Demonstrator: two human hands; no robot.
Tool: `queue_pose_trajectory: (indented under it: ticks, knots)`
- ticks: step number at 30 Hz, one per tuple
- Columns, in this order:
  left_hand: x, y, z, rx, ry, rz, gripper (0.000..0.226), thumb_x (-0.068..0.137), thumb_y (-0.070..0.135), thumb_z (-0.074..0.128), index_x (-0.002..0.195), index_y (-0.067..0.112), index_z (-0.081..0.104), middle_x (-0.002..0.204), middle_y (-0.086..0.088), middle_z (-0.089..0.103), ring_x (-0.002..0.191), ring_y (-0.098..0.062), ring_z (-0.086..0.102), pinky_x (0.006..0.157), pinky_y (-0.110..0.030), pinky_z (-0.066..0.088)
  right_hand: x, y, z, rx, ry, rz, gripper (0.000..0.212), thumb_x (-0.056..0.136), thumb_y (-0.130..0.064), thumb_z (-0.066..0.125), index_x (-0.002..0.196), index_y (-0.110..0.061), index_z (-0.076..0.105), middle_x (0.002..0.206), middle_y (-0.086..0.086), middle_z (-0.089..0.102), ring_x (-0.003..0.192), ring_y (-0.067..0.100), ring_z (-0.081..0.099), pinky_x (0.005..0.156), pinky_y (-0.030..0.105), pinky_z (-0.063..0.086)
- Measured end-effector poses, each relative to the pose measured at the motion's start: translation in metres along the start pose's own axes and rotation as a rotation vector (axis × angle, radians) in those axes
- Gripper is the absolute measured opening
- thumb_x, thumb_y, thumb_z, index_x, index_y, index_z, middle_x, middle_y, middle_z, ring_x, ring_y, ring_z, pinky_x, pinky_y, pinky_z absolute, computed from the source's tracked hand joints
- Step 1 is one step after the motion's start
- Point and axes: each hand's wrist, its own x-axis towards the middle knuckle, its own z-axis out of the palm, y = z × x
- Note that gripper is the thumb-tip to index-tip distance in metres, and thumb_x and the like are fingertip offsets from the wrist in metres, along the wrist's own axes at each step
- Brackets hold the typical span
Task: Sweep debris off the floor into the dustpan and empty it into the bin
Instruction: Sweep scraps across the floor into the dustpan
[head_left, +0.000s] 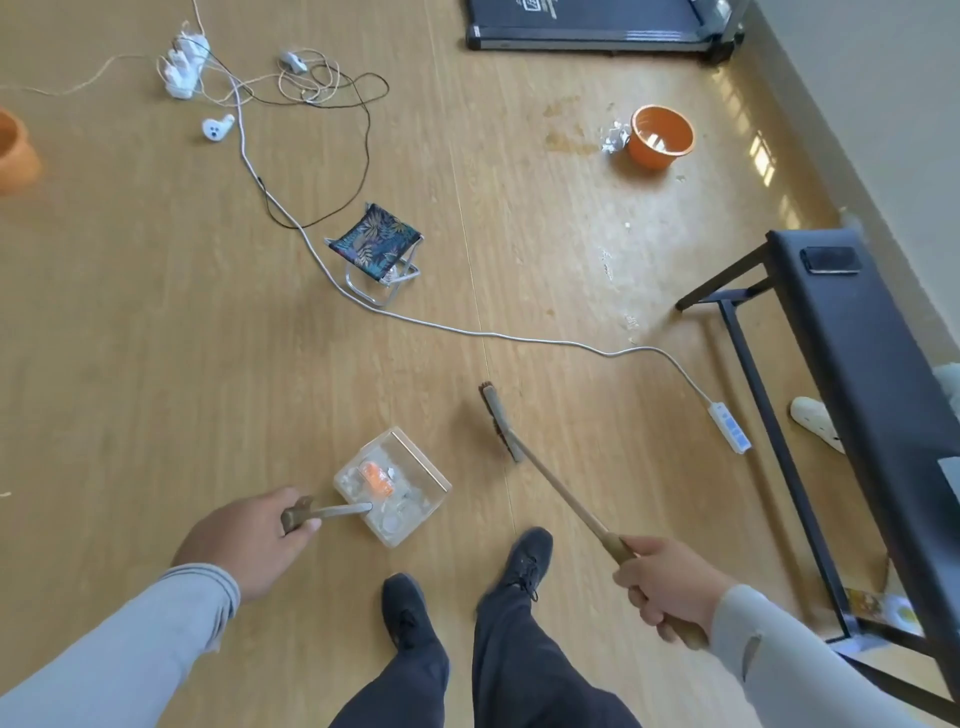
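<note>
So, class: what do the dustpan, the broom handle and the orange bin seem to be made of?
Dustpan: probably clear plastic, since the litter shows through its walls. Broom handle: looks like wood or bamboo, matte tan, though this is uncertain. Orange bin: likely moulded plastic, smooth with a slight sheen.

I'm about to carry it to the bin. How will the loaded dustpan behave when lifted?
The dustpan looks like thin clear plastic, so probably light. Its open mouth could spill the orange wrapper and scraps if tipped forward. The left hand grips the long handle's end, so it may swing.
</note>
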Motion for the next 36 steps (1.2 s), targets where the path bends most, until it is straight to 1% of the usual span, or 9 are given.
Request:
queue_pose_trajectory:
  ticks: [4, 9, 12, 16, 21, 25, 30, 33, 36]
  knots:
    - [-0.002, 0.003, 0.006, 0.015, -0.007, 0.011, 0.016, 0.095, 0.052, 0.054, 0.101, 0.037, 0.057, 0.075, 0.012, 0.061, 0.075, -0.015, 0.061, 0.059, -0.028, 0.041, 0.024, -0.043, -0.018, -0.226, 0.086, -0.038, 0.038, 0.092, -0.007, 0.044, 0.121, -0.028, 0.058, 0.069, 0.008, 0.049, 0.047, 0.019, 0.041, 0.042, 0.022, 0.033]
    - [-0.011, 0.007, 0.021, -0.004, 0.018, 0.005, 0.035, 0.095, 0.053, 0.054, 0.129, 0.044, 0.058, 0.098, 0.014, 0.067, 0.091, -0.015, 0.066, 0.078, -0.028, 0.052, 0.083, -0.094, 0.038, -0.616, 0.077, -0.122, 0.050, 0.093, -0.001, 0.040, 0.139, -0.015, 0.051, 0.080, 0.001, 0.049, 0.070, 0.023, 0.051, 0.058, 0.029, 0.045]
    - [-0.017, 0.001, 0.023, -0.030, 0.012, -0.007, 0.037, 0.095, 0.053, 0.055, 0.131, 0.044, 0.057, 0.092, 0.016, 0.065, 0.085, -0.012, 0.062, 0.076, -0.027, 0.050, 0.083, -0.080, 0.066, -0.859, 0.041, -0.101, 0.064, 0.091, -0.001, 0.043, 0.152, -0.020, 0.034, 0.088, -0.002, 0.051, 0.067, 0.016, 0.053, 0.053, 0.025, 0.046]
    - [-0.024, -0.007, 0.021, -0.045, 0.002, -0.003, 0.038, 0.095, 0.052, 0.055, 0.132, 0.043, 0.057, 0.092, 0.015, 0.064, 0.087, -0.012, 0.064, 0.078, -0.028, 0.053, 0.053, -0.022, 0.060, -1.021, 0.064, -0.101, 0.088, 0.087, -0.003, 0.050, 0.160, -0.034, 0.012, 0.095, -0.006, 0.056, 0.085, 0.019, 0.066, 0.075, 0.029, 0.059]
    - [-0.023, -0.013, 0.027, -0.001, -0.025, 0.023, 0.026, 0.096, 0.053, 0.053, 0.118, 0.040, 0.059, 0.082, 0.013, 0.063, 0.077, -0.011, 0.063, 0.068, -0.028, 0.051, 0.033, 0.030, -0.005, -0.920, 0.046, 0.020, 0.076, 0.091, -0.008, 0.038, 0.154, -0.049, 0.027, 0.108, -0.009, 0.055, 0.092, 0.016, 0.062, 0.081, 0.026, 0.053]
    - [-0.016, -0.005, 0.032, 0.092, -0.023, 0.068, 0.017, 0.097, 0.052, 0.050, 0.100, 0.036, 0.054, 0.076, 0.012, 0.059, 0.071, -0.009, 0.060, 0.056, -0.026, 0.041, 0.002, 0.048, -0.045, -0.564, -0.055, 0.097, 0.041, 0.103, -0.018, 0.042, 0.135, -0.041, 0.052, 0.079, 0.006, 0.044, 0.055, 0.020, 0.039, 0.049, 0.029, 0.037]
    - [0.001, 0.011, 0.045, 0.096, -0.018, 0.057, 0.021, 0.097, 0.052, 0.048, 0.109, 0.037, 0.056, 0.079, 0.014, 0.058, 0.075, -0.016, 0.061, 0.058, -0.029, 0.041, 0.011, 0.029, -0.035, -0.379, 0.118, 0.077, 0.030, 0.103, -0.011, 0.046, 0.125, -0.031, 0.052, 0.068, 0.006, 0.048, 0.045, 0.018, 0.043, 0.038, 0.023, 0.036]
    - [0.006, 0.011, 0.044, 0.100, -0.017, 0.045, 0.025, 0.096, 0.055, 0.047, 0.112, 0.037, 0.056, 0.078, 0.014, 0.060, 0.076, -0.017, 0.061, 0.058, -0.029, 0.040, 0.056, 0.010, 0.002, -0.376, 0.148, 0.086, 0.044, 0.099, -0.004, 0.040, 0.136, -0.021, 0.053, 0.076, 0.008, 0.050, 0.051, 0.019, 0.045, 0.040, 0.023, 0.039]
    - [0.002, 0.008, 0.047, 0.098, -0.015, 0.031, 0.026, 0.096, 0.056, 0.047, 0.113, 0.038, 0.056, 0.082, 0.013, 0.064, 0.076, -0.017, 0.063, 0.061, -0.028, 0.046, 0.079, -0.011, 0.065, -0.588, 0.033, -0.060, 0.038, 0.100, -0.006, 0.048, 0.137, -0.004, 0.054, 0.086, 0.003, 0.054, 0.076, 0.021, 0.049, 0.062, 0.022, 0.047]
